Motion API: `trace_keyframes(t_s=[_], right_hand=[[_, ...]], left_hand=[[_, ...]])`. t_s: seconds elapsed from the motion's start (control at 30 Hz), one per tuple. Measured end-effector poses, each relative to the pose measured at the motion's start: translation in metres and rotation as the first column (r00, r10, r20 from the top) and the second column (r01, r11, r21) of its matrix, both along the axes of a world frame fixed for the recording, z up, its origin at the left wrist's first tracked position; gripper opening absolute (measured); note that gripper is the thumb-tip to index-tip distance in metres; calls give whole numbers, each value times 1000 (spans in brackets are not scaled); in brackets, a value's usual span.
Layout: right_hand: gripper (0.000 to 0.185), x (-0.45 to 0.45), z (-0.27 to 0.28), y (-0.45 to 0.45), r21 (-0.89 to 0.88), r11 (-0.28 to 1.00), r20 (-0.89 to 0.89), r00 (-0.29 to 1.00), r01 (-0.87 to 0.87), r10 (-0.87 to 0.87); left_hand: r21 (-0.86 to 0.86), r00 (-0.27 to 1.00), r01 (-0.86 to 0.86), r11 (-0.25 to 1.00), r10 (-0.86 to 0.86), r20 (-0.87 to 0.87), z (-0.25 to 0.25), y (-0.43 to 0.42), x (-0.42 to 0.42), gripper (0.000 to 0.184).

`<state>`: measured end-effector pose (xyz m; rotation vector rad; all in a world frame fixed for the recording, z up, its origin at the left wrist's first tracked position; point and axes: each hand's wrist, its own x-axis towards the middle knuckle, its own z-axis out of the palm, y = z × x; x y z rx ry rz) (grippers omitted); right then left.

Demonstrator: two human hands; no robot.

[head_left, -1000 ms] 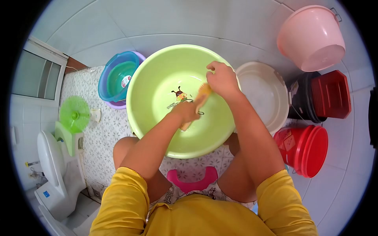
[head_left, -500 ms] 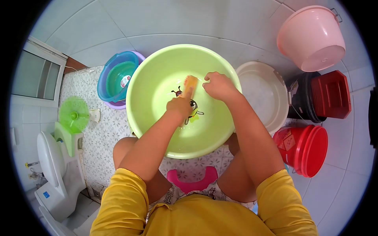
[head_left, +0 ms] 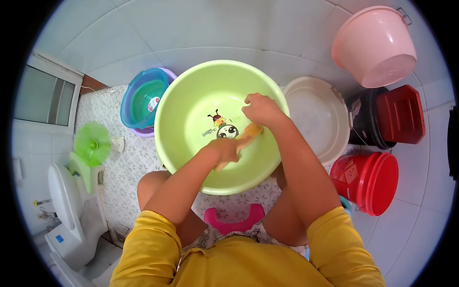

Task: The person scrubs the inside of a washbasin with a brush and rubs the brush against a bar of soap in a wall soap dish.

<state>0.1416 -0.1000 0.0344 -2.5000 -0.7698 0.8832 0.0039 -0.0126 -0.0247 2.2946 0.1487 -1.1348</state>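
Note:
A large light-green basin (head_left: 191, 95) with a cartoon print on its bottom stands in front of me, above my knees. My left hand (head_left: 224, 150) is wrapped round the handle of a wooden brush (head_left: 248, 136), low inside the basin. The brush head points up and to the right, below my other wrist. My right hand (head_left: 261, 110) is over the basin's right part, its fingers curled; whether anything is between them is too small to tell.
Blue and purple basins (head_left: 126, 107) stand left, beside a green fan (head_left: 93, 143) and a white toilet (head_left: 62, 196). At right are a white basin (head_left: 342, 129), a pink bucket (head_left: 382, 43), red buckets (head_left: 382, 184) and a black bucket (head_left: 361, 117). A pink stool (head_left: 234, 225) is under me.
Compared with half a second ago, the brush has swung down and to the right with my left hand. My right hand has moved slightly lower. The view has shifted a little.

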Motion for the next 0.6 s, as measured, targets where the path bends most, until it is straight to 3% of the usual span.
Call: trace_keyframes(t_s=[0.13, 0.27, 0.37, 0.47, 0.53, 0.57, 0.6], right_hand=[[29, 4, -1, 1, 4, 1000, 3, 1000, -8, 8], [29, 4, -6, 0, 24, 1000, 7, 1000, -20, 20], [28, 5, -5, -1, 29, 999, -5, 1000, -26, 26], [27, 8, -4, -4, 43, 999, -21, 999, -24, 25], [27, 10, -6, -6, 53, 998, -25, 999, -28, 30], [27, 10, -7, -7, 60, 998, -18, 1000, -7, 9], [27, 10, -8, -6, 69, 998, -11, 1000, 10, -10]], left_hand=[[63, 979, 176, 982, -167, -118, 15, 6, -16, 86], [95, 978, 160, 983, -144, -152, 26, 11, -12, 81], [214, 992, 120, 969, -111, -57, 13, 9, 2, 78], [302, 997, 38, 952, -54, 47, 2, 15, 21, 79], [398, 989, -140, 907, 106, 106, -4, 19, 31, 83], [397, 988, -143, 907, 109, 106, -7, 22, 30, 83], [384, 963, -269, 883, 234, 136, -8, 28, 27, 84]])
